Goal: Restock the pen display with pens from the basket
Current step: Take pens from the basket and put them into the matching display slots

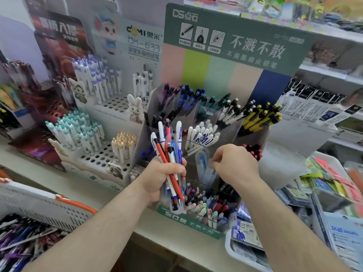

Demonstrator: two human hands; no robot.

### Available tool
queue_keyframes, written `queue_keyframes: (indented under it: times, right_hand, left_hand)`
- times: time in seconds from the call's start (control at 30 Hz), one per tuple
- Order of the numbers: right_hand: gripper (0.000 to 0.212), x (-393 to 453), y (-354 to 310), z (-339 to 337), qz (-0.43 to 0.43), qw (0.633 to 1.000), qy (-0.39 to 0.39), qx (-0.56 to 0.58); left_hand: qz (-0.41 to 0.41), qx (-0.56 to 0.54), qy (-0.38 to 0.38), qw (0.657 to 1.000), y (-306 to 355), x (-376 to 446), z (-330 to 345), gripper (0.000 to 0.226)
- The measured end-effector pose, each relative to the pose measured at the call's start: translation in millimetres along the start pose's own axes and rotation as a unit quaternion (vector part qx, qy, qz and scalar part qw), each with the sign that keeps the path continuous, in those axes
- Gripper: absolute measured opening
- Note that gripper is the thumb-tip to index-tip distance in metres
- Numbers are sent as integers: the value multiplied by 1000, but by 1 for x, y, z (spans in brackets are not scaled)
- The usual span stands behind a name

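Left hand [161, 173] gripped a bundle of pens [169, 154], fingers curled round it, just in front of the pen display [206, 118]. Right hand [233, 163] pinched a clear pen packet [204, 165] over a middle compartment. Basket [45, 205] sat near left on the worktop [82, 185], pens inside.

Pale shelf [117, 195] carries pen display [196, 224], white peg-hole stands [102, 154], basket [39, 205], possibly white tray [231, 250].

mixed pens [169, 154] upright, green pen display [206, 226], basket [49, 205] lower left
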State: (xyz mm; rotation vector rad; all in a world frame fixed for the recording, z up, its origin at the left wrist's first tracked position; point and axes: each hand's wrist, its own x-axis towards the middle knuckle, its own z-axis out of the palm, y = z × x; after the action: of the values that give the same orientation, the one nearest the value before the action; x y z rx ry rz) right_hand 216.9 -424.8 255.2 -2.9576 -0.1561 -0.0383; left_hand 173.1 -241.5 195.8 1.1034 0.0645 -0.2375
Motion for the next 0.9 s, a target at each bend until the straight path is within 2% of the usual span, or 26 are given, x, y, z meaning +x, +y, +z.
queue_keyframes:
  times: [0.07, 0.13, 0.2, 0.27, 0.33, 0.4, 0.57, 0.7, 0.8, 0.9]
  right_hand:
    - [16, -3, -5, -7, -1, 999, 34, 40]
    - [13, -7, -13, -10, -13, 986, 86, 142]
    - [11, -9, -26, -10, -19, 955, 70, 289]
    - [13, -7, -41, -6, -4, 906, 13, 422]
    - [22, -4, -50, 0, 8, 879, -2, 477]
    - [19, -2, -57, 5, 7, 868, 20, 496]
    - [21, 3, -61, 6, 4, 879, 92, 469]
    - [17, 3, -61, 2, -21, 869, 152, 470]
    - [11, -2, -57, -4, -35, 843, 220, 489]
    - [18, -4, -47, -14, -20, 790, 290, 539]
  left_hand:
    - [-8, 15, -13, 1000, 2, 0, -2, 17]
    - [-20, 22, -33, 999, 5, -2, -5, 19]
    - [-33, 29, -65, 997, 8, -3, -7, 20]
    - [-49, 29, -110, 992, 10, -3, -11, 22]
    - [-64, 27, -149, 986, 11, -3, -13, 27]
    - [-67, 36, -152, 986, 12, -3, -13, 33]
    - [-64, 42, -87, 993, 22, -6, -10, 30]
    - [-12, 44, 39, 998, 24, -2, -5, 20]
    - [17, -10, 125, 992, 26, 3, -3, 12]
    - [6, -57, 160, 985, 30, 4, -9, 12]
